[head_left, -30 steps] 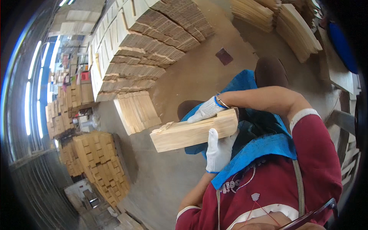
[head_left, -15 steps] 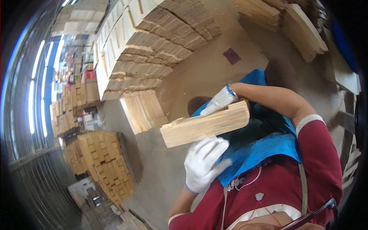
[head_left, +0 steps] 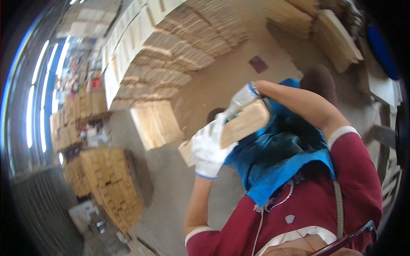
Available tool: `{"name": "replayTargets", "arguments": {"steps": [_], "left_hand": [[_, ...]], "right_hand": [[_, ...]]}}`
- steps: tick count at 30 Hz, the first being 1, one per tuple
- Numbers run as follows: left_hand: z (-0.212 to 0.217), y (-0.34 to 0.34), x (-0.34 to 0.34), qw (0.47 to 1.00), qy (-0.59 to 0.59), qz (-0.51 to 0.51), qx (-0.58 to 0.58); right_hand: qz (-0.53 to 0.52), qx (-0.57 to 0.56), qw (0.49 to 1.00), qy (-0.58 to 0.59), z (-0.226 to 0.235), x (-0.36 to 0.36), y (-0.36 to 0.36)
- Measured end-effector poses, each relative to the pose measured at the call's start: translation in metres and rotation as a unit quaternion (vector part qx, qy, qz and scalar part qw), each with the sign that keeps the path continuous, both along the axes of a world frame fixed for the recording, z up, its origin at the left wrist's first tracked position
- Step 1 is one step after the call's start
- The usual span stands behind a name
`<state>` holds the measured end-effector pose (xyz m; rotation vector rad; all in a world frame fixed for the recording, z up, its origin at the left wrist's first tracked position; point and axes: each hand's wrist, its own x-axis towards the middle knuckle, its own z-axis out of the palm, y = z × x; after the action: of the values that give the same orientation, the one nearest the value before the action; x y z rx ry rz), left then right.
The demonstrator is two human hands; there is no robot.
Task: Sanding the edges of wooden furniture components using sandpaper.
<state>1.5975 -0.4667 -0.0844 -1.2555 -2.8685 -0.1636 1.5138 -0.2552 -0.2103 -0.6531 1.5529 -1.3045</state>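
Note:
A pale wooden board [head_left: 244,126] with a rounded right end is held slantwise above my lap. My left hand [head_left: 208,147], in a white knitted glove with a blue cuff, lies across the board's left part, its fingers closed over the face. The left end sticks out past that hand. At the far edge, my right hand [head_left: 242,101], gloved the same way, grips the board near its rounded end. Its fingertips are partly hidden behind the board and smeared by motion.
Tall rows of stacked wooden pieces [head_left: 171,59] stand ahead, with a lower stack [head_left: 157,123] at their near end. More wood stacks [head_left: 112,183] stand at left and far right [head_left: 337,40]. A dark red square [head_left: 258,64] lies on the floor. A blue apron [head_left: 286,145] covers my lap.
My left hand has moved up and forward from below the board and closed over its left part. The board has tilted more steeply, and my right hand has shifted slightly with it.

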Motion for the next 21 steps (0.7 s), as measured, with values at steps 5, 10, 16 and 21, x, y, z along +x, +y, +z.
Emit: {"name": "replayTargets", "arguments": {"steps": [5,10,16,21], "left_hand": [[-0.018,-0.022,-0.006,0.997,0.020,0.077,0.012],[-0.019,-0.030,0.003,0.982,0.003,0.177,0.063],[-0.021,-0.032,0.000,0.981,0.003,0.184,0.057],[-0.022,-0.033,-0.002,0.970,-0.033,0.212,0.116]], "right_hand": [[-0.246,-0.100,0.939,-0.219,-0.008,0.019,0.032],[-0.317,-0.347,0.860,-0.200,-0.026,0.054,0.013],[-0.367,-0.398,0.828,-0.149,-0.025,0.073,0.010],[-0.399,-0.353,0.845,0.044,-0.034,0.070,-0.005]]}}
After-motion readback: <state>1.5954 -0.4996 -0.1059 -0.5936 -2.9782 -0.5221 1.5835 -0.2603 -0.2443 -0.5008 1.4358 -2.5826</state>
